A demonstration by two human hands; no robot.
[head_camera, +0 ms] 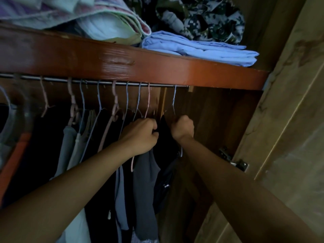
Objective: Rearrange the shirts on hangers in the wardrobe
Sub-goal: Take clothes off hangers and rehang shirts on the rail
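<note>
Both forearms reach up from the bottom of the view into the wardrobe (pixel 219 120). Above the hands runs the red-brown shelf (pixel 122 65), carrying a folded light-blue cloth (pixel 201 48) over the right hand, camouflage fabric (pixel 201 16) behind it, and a pile of pale folded bedding (pixel 87 20) up to the left. To the right of the right hand stands the open door (pixel 289 120), with a metal hinge (pixel 236 162) just below that forearm. Under the shelf the metal rail (pixel 105 82) holds a row of wire hangers.

Hanging shirts (pixel 73 146) fill the space to the left of the left hand (most are dark, a few grey or pale). A grey shirt (pixel 145 181) hangs directly under the left wrist. Between the two hands is a black shirt (pixel 164 130) on the last blue hanger (pixel 174 100) at the rail's right end.

Left hand (pixel 142 134): fingers curled, pinching the black shirt's edge. Right hand (pixel 183 128): closed in a fist round the blue hanger's shoulder, just beside the black shirt.
</note>
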